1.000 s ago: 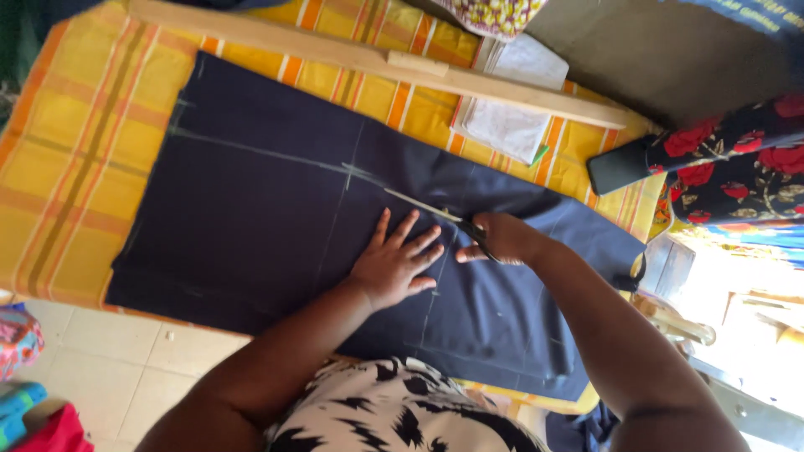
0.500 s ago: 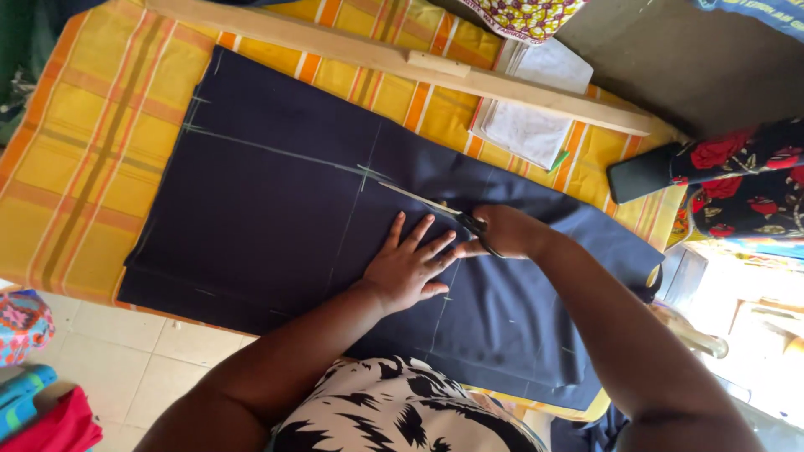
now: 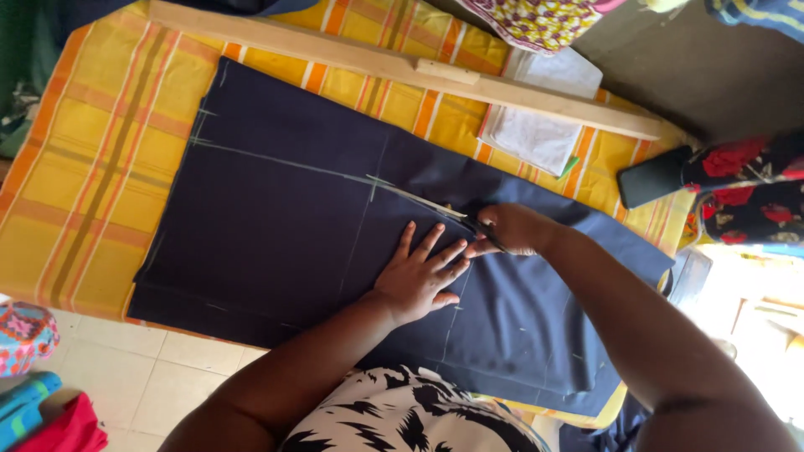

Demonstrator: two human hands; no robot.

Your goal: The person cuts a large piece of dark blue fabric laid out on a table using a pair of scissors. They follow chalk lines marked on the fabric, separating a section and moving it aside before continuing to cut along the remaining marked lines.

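A dark navy cloth [image 3: 276, 218] with chalk lines lies spread over a yellow and orange plaid table cover [image 3: 92, 159]. My left hand [image 3: 420, 276] rests flat on the cloth, fingers spread, just below a chalk line. My right hand [image 3: 512, 228] is closed on a pair of scissors [image 3: 435, 206], whose blades lie along the chalk line and point to the left. The scissor handles are hidden inside my fist.
A long wooden ruler [image 3: 402, 69] lies across the far side of the table. Folded white fabric [image 3: 536, 125] sits beside it. A dark object [image 3: 651, 177] and red floral fabric [image 3: 745, 192] are at the right. Colourful cloth [image 3: 33, 377] lies on the tiled floor at left.
Both hands sit slightly further along the chalk line to the left on the cloth. The view has shifted a little.
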